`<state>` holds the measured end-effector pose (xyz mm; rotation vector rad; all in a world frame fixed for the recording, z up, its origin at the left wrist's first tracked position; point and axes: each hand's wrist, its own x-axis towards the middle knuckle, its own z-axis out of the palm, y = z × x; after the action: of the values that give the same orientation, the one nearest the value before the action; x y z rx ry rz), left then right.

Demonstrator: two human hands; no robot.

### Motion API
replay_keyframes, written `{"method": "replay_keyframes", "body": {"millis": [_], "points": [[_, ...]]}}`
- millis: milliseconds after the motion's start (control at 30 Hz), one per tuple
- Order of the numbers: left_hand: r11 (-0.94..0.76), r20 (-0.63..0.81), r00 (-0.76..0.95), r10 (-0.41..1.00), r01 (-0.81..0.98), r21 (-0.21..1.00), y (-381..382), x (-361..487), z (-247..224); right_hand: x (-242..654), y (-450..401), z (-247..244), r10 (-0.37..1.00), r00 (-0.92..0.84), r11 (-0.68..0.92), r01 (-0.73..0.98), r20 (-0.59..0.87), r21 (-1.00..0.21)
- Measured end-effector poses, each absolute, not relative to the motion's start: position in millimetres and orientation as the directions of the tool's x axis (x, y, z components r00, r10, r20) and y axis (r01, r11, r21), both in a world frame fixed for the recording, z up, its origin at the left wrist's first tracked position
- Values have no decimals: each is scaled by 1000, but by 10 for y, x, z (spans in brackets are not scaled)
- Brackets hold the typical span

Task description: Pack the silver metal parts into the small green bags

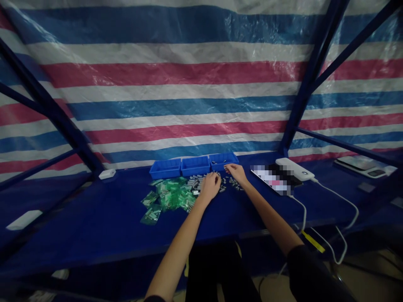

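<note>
My left hand [210,185] is over a pile of small metal parts [195,183], its fingers curled together; what they hold, if anything, is too small to name. My right hand [236,172] is just in front of the right blue bin [233,158], fingers pinched at a tiny piece I cannot identify. A few small parts lie in that bin. The middle bin [195,166] and left bin [165,168] stand beside it in a row. Left of my left hand is a heap of green-tinted plastic bags [172,195] with parts inside. More small parts [234,183] lie below my right hand.
A tablet-like device [273,180] and a white power bank [294,168] with white cables lie to the right. Farther right is a scale [362,165]. A small white box [107,173] sits at the back left. Blue frame posts flank the blue table [110,226]; striped sheeting hangs behind.
</note>
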<state>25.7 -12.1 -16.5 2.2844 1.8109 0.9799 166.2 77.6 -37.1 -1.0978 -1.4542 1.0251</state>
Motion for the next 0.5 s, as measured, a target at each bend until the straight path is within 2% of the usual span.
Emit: {"method": "replay_keyframes", "body": {"millis": [200,233,300,400,500], "points": [[-380,421,226,878,864,329,-134,310,-209,1687,772,-263,937,-128,324,-29,325,-946],[-386,419,235,877,865,321,-130,311,-225,1697,757,-257,923,-152,359,7,354,-933],[-395,403,256,879,863,314,-123,304,-254,1737,723,-266,895,-217,432,211,389,-877],[-396,373,272,887,863,313,-121,285,-271,1811,672,-307,885,-308,465,551,349,-693],[-388,362,270,892,868,309,-129,273,-258,1836,642,-341,905,-320,425,671,279,-608]]}}
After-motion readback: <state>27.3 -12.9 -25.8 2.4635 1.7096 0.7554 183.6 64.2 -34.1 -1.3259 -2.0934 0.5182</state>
